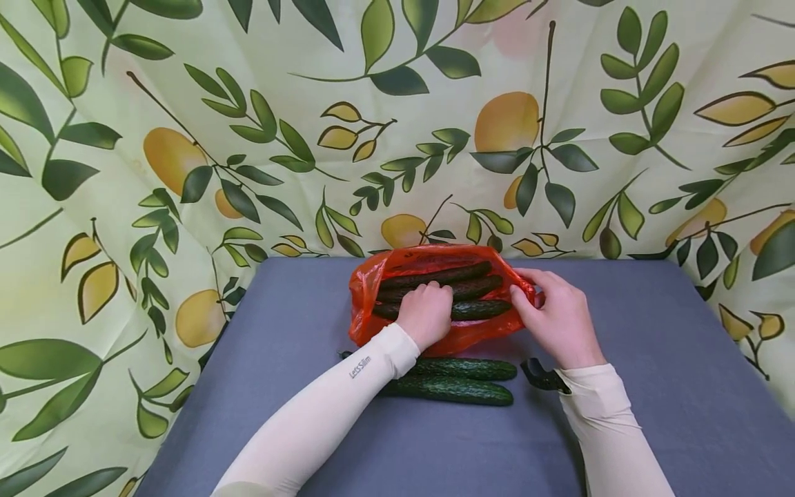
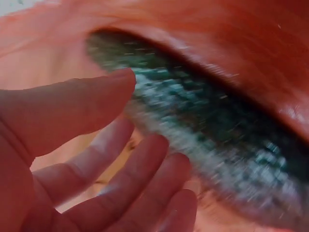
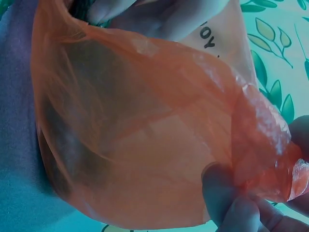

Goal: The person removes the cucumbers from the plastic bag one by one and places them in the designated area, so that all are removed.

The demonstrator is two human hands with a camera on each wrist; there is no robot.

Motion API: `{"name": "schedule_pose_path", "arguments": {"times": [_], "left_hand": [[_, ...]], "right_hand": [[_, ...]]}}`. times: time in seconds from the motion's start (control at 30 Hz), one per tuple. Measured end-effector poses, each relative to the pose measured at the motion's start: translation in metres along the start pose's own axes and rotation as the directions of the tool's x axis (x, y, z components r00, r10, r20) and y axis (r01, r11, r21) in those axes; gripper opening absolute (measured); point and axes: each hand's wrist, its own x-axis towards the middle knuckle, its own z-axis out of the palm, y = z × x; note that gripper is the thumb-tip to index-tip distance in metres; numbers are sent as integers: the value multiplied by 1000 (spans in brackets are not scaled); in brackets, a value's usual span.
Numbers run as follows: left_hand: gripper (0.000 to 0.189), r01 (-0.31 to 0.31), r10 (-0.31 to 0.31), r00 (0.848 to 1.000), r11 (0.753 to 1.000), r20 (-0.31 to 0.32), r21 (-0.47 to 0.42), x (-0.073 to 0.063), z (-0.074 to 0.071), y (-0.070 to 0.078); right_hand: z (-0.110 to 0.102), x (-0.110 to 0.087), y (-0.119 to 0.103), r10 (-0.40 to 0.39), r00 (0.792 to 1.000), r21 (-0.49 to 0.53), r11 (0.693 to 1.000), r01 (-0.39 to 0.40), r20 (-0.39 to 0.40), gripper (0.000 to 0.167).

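Observation:
An orange-red plastic bag [image 1: 462,338] lies with its mouth open, and several dark green cucumbers [image 1: 481,310] show inside. My left hand [image 1: 427,312] reaches into the mouth, over the cucumbers. In the left wrist view its thumb and fingers are loosely bent, right beside a blurred cucumber [image 2: 203,130], with a gap between them. At the bag's right end, my right hand [image 1: 562,314] pinches the gathered plastic edge between thumb and fingers. The right wrist view shows the bag's side [image 3: 145,135] stretched from these fingers [image 3: 219,193].
Two more cucumbers [image 1: 456,391] lie side by side on the grey-blue table [image 1: 652,331], just in front of the bag and partly behind my left forearm. A leaf-and-fruit patterned cloth [image 1: 435,138] hangs behind the table. A black strap-like piece [image 1: 542,376] sits at my right wrist.

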Motion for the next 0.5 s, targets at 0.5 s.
{"name": "schedule_pose_path", "arguments": {"times": [0.5], "left_hand": [[17,43,-43,996,999,76,-6,25,34,-15]], "right_hand": [[0,2,4,-9,1000,-7,1000,9,-2,34]]}}
